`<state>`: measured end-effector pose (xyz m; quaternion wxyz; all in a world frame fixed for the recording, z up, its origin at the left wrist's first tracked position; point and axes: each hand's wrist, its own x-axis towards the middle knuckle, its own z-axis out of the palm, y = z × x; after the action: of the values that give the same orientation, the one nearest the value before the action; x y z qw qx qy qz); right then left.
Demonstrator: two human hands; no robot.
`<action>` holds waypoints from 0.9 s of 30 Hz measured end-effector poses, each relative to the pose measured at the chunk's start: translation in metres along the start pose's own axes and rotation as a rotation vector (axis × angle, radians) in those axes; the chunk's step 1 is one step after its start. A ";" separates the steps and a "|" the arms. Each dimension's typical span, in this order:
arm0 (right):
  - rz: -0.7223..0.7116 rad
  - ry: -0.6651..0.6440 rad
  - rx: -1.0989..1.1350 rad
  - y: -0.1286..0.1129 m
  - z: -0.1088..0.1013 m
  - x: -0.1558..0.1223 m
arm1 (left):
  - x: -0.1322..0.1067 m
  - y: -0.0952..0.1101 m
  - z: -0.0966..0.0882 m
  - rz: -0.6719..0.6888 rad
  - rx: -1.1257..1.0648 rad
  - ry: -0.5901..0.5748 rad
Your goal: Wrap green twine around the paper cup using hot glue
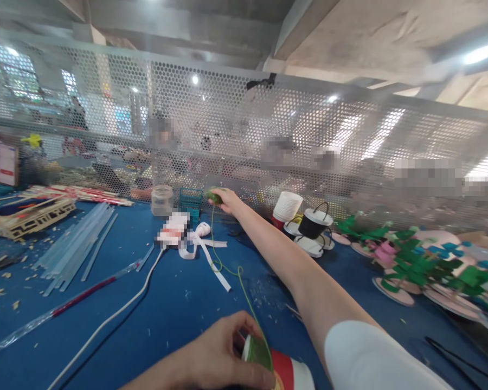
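Observation:
My right arm stretches far forward over the blue table point(174, 303). My right hand point(223, 199) is closed on a small green spool or ball of thread point(213, 195) near the mesh screen. A thin green thread point(228, 269) runs from it down to a green-wrapped roll point(257, 351) at the bottom edge. My left hand point(219, 355) is closed on that roll, which sits on a red and white cup-like object point(290, 374).
Clear glue sticks point(79, 244), a white cable point(117, 311), a white ribbon point(205, 252), a glass jar point(161, 200) and a teal basket point(190, 199) lie ahead. Stacked cups point(287, 207), a black spool point(315, 223) and green-and-pink craft pieces point(418, 262) fill the right. People work behind the mesh screen point(268, 124).

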<state>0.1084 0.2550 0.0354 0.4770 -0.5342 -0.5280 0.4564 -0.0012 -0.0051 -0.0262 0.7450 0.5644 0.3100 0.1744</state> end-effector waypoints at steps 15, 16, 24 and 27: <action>-0.047 -0.047 -0.868 0.035 -0.044 -0.027 | 0.000 0.001 -0.001 0.028 -0.049 -0.034; -0.070 -0.067 -0.924 0.034 -0.041 -0.027 | 0.000 0.001 -0.001 0.028 -0.054 -0.036; -0.142 -0.177 -1.248 0.043 0.001 -0.016 | 0.000 0.002 -0.002 0.002 -0.025 -0.021; -0.144 -0.177 -1.307 0.046 0.009 -0.011 | 0.001 0.002 -0.002 -0.008 -0.028 -0.020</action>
<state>0.1051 0.2447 -0.0115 0.0388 -0.6374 -0.7678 0.0512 -0.0018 -0.0024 -0.0253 0.7567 0.5542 0.3022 0.1700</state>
